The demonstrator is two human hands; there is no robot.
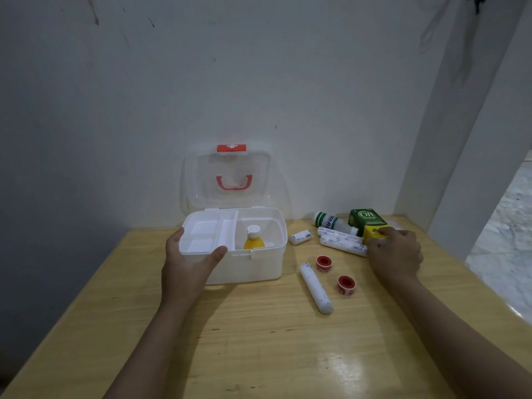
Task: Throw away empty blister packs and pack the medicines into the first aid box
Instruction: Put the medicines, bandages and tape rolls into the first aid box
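The white first aid box (259, 266) stands open on the wooden table, its clear lid (230, 177) upright against the wall. A white inner tray (207, 234) fills its left half, and my left hand (187, 266) grips that tray's front left corner. A yellow bottle (253, 239) with a white cap stands in the right half. My right hand (394, 254) closes on a small yellow box (372, 231) beside the green medicine box (364, 220). White bandage rolls (341, 240) and a white bottle (328, 220) lie next to them.
One long bandage roll (315, 287) and two red tape rolls (324, 263) (345, 285) lie on the table (259, 341) right of the box. A short roll (300, 237) sits near the box's right wall. Walls close off the back and right.
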